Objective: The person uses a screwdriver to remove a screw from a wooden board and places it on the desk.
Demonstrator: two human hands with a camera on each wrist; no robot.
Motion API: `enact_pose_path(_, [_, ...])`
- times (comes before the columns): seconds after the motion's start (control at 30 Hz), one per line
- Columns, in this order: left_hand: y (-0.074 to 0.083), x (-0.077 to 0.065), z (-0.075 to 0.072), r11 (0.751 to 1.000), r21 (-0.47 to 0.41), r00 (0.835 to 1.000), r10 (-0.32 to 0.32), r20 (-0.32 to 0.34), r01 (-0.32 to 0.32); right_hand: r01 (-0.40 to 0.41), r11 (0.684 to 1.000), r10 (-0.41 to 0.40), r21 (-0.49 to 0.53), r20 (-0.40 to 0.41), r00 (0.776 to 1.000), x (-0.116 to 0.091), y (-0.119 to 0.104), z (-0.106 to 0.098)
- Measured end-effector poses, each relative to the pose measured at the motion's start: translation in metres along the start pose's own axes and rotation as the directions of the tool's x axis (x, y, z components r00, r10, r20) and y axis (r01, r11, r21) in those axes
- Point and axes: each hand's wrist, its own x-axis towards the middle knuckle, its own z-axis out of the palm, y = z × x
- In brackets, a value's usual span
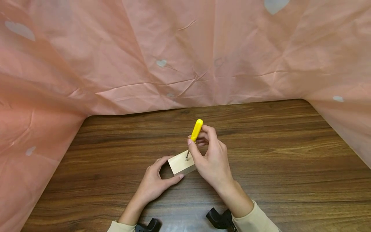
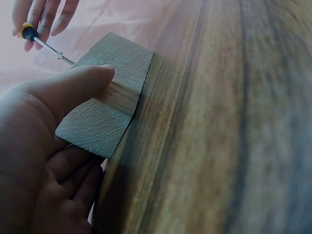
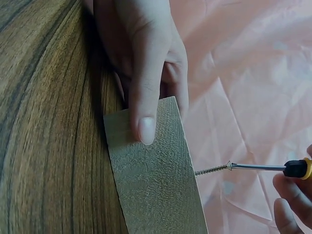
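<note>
The left grip [image 1: 153, 183] holds the wooden block [image 1: 178, 163] by its left end, thumb [image 2: 73, 87] against the near side, fingers [image 2: 80, 178] bent round the far side. The left forearm [image 1: 131, 209] slants in from the block's near left. The right grip [image 1: 214, 159] pinches between thumb and fingers above the block, the right forearm [image 1: 239, 199] reaching from its near right.

High head view, forward and down; two close, low wrist views of the same block [image 3: 158, 183]
</note>
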Motion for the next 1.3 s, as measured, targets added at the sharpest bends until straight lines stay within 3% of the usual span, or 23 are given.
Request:
enact_pose_path(0.37, [-0.0007,0.0009,-0.0001,1.000,-0.002,1.000,0.016,0.001,-0.016,0.068,0.998,-0.068,-0.001,-0.005,0.998,0.0013,0.0005,0.0021])
enact_pose_path(0.73, [-0.0008,0.0008,-0.0008,1.000,-0.001,1.000,0.020,0.000,-0.020,0.009,1.000,-0.009,0.006,-0.007,1.000,0.0005,-0.0027,0.0013])
enact_pose_path(1.0, [-0.0013,0.0020,-0.0011,1.000,-0.008,1.000,0.027,0.001,-0.027,0.046,0.999,-0.046,-0.002,-0.014,0.999,0.0017,-0.0008,0.0020])
enact_pose_path(1.3, [-0.0020,0.0013,-0.0006,1.000,-0.004,1.000,0.027,0.003,-0.027,0.008,1.000,-0.008,-0.001,-0.019,1.000,0.0007,-0.0008,0.0023])
